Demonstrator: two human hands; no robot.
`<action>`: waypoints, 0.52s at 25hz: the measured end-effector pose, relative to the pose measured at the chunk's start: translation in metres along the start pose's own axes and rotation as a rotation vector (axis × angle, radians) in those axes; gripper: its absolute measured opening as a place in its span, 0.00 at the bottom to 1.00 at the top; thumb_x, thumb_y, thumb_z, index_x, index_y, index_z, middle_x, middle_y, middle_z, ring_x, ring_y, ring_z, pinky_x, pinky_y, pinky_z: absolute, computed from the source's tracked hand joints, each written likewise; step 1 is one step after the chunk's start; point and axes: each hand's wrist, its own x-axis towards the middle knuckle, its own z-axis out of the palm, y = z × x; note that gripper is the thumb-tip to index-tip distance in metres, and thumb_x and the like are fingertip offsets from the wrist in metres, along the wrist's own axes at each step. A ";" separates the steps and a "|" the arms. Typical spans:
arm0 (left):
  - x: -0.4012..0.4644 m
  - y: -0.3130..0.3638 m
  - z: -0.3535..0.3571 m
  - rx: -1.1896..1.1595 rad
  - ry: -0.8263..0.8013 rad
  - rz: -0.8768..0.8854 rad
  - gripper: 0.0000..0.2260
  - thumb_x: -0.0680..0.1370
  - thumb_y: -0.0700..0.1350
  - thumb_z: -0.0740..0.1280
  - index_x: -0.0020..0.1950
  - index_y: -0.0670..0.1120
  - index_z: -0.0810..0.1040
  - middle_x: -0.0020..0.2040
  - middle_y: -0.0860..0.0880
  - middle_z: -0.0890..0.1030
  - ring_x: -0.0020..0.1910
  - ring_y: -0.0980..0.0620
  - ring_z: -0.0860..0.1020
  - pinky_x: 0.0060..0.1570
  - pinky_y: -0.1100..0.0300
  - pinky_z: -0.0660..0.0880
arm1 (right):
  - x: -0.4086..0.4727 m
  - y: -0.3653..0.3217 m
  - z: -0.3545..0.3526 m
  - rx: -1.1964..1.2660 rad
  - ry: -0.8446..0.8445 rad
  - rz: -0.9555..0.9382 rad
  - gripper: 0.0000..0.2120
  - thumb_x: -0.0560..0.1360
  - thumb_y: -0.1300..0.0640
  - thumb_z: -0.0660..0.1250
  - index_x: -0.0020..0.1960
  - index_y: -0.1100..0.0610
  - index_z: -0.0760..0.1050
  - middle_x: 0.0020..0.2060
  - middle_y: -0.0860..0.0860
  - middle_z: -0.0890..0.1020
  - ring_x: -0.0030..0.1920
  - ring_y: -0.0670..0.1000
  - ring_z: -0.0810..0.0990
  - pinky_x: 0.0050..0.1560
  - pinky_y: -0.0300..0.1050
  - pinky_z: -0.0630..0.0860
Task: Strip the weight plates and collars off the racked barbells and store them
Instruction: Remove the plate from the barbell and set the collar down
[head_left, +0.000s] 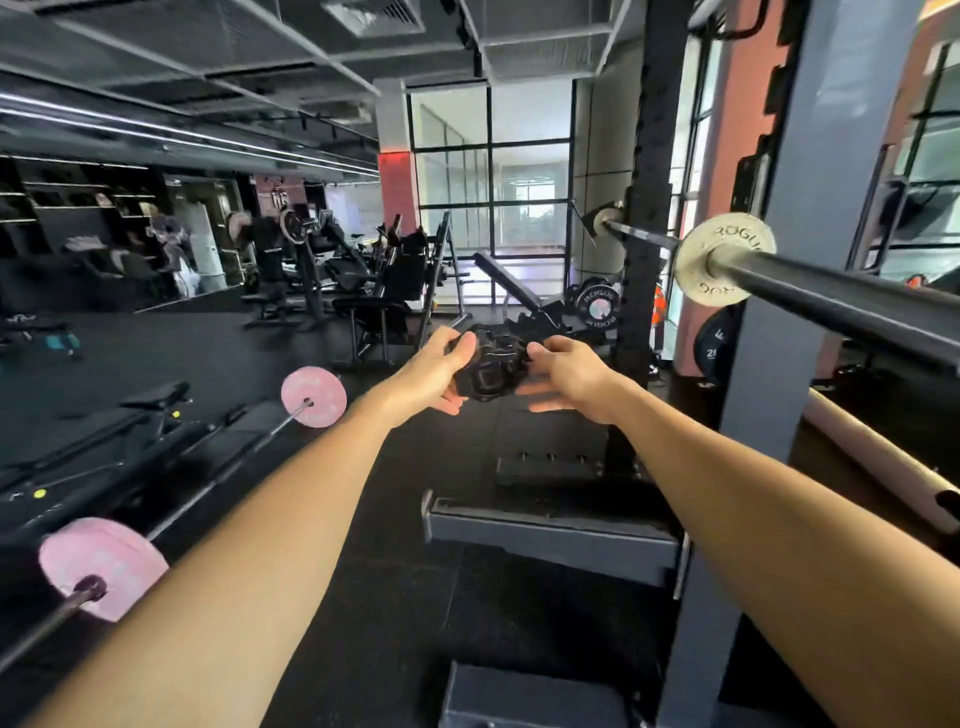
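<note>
Both my arms reach forward at chest height. My left hand (439, 371) grips the left side of a black barbell collar (489, 370), thumb on top. My right hand (569, 376) pinches its right edge with thumb and fingers. The collar is off any bar, held in the air between the hands. To the right, a racked barbell (841, 301) carries a small pale Rogue plate (724, 259) on its near sleeve. A second pale plate (605, 217) sits at its far end. On the left a low barbell (218, 475) holds two pink plates (314, 396), (104, 566).
A black rack upright (652, 208) and a grey upright (779, 364) stand to the right. Black Rogue plates (596, 307) hang on storage pegs behind the rack. An adjustable bench (519, 283) lies ahead, a grey bench frame (556, 535) below my arms. Machines fill the far left.
</note>
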 end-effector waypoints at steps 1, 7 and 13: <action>-0.008 0.016 0.000 0.007 -0.001 0.007 0.18 0.82 0.60 0.54 0.63 0.49 0.67 0.41 0.44 0.78 0.36 0.48 0.78 0.46 0.48 0.82 | -0.014 -0.011 -0.006 -0.002 0.002 -0.019 0.22 0.83 0.53 0.56 0.74 0.60 0.58 0.60 0.60 0.80 0.53 0.59 0.82 0.44 0.52 0.81; -0.072 0.102 0.034 0.018 -0.058 0.054 0.18 0.82 0.62 0.52 0.61 0.49 0.68 0.36 0.45 0.75 0.32 0.49 0.75 0.38 0.52 0.79 | -0.112 -0.048 -0.064 -0.116 0.024 -0.113 0.15 0.83 0.50 0.56 0.62 0.60 0.69 0.48 0.54 0.82 0.45 0.55 0.84 0.46 0.53 0.81; -0.129 0.156 0.105 -0.008 -0.067 0.055 0.20 0.81 0.63 0.52 0.62 0.50 0.64 0.30 0.46 0.73 0.27 0.50 0.71 0.27 0.59 0.71 | -0.219 -0.053 -0.122 -0.170 0.067 -0.133 0.15 0.83 0.51 0.56 0.45 0.60 0.72 0.40 0.58 0.82 0.40 0.57 0.84 0.43 0.51 0.81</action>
